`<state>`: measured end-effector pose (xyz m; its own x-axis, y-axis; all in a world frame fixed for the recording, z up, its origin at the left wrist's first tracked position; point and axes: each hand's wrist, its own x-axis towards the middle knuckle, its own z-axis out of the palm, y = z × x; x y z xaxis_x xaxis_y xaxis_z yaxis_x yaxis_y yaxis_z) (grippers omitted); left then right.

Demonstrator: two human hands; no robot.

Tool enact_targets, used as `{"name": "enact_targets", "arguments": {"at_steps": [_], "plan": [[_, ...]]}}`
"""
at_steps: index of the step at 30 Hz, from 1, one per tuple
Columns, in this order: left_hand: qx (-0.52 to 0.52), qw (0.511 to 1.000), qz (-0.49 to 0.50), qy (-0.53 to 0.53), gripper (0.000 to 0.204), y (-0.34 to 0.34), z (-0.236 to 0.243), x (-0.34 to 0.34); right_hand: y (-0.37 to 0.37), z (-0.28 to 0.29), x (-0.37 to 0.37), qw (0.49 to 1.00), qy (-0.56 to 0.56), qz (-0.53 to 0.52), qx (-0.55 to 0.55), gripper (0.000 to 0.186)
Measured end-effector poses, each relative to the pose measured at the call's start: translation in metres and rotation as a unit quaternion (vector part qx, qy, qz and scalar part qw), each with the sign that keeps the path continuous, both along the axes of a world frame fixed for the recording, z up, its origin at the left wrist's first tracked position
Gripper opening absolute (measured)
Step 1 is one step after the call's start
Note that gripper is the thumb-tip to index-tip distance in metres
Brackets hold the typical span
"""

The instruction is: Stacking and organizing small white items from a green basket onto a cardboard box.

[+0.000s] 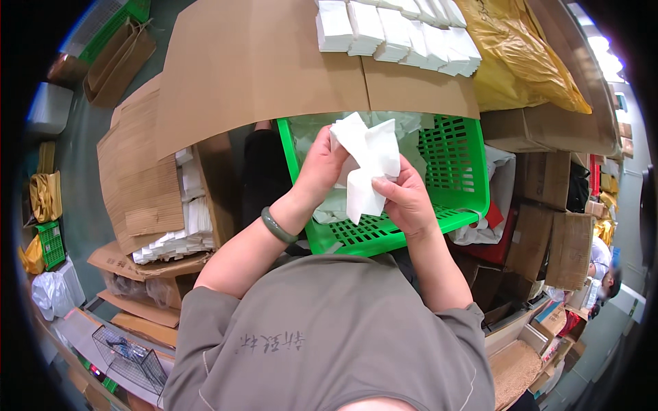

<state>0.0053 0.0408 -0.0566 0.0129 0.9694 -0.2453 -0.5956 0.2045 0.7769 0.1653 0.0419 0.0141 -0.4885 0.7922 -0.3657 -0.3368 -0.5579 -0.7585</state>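
White folded piece: the white folded piece (371, 154) was held up over the basket, between the two hands, with corners sticking out toward 11, 1 and 7 o'clock; whether it was one sheet or several layers could not be told

Left hand: the left hand (321, 163) was at 9 o'clock from the piece, its fingers closed on the left edge; the material spread away from the fingertips toward 3 o'clock, and the fingers behind it were partly hidden

Right hand: the right hand (411, 198) was between 4 and 5 o'clock, thumb lying on the near face of the piece and fingers bent at its right edge, pinching it with little gap; the lower flap hung just beside the thumb, on its 8 o'clock side

Bracelet: a dark green bracelet (277, 225) circled the left wrist

Green basket: the green basket (486, 175) stood beneath both hands, pale pieces (332, 207) lying inside

Cardboard: a broad brown cardboard sheet (260, 75) stretched from 10 to 12 o'clock, with white stacks (397, 38) in rows at 12

Yellow bag: a shiny yellow bag (517, 55) lay toward 2 o'clock

Carton: an open carton (223, 175) of white packs (195, 226) stood between 8 and 9 o'clock
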Motion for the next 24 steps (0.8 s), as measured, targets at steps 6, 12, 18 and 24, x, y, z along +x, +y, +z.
{"name": "enact_targets", "arguments": {"at_steps": [6,12,18,24], "plan": [[0.010,1.000,0.002,0.006,0.032,-0.006,0.012,0.004,-0.004,-0.005,-0.012,0.999,-0.043,-0.018,-0.016,0.040],[-0.053,0.991,-0.046,-0.113,0.034,-0.003,0.016,-0.003,-0.006,-0.009,-0.015,0.994,-0.087,-0.068,0.017,0.041],[-0.050,0.977,-0.108,-0.177,0.034,-0.001,0.027,-0.009,-0.009,-0.007,-0.021,0.970,-0.178,-0.089,0.139,0.035],[-0.132,0.923,-0.167,-0.321,0.039,-0.008,0.025,-0.016,-0.012,0.014,-0.018,0.952,-0.251,-0.050,0.165,0.027]]}}
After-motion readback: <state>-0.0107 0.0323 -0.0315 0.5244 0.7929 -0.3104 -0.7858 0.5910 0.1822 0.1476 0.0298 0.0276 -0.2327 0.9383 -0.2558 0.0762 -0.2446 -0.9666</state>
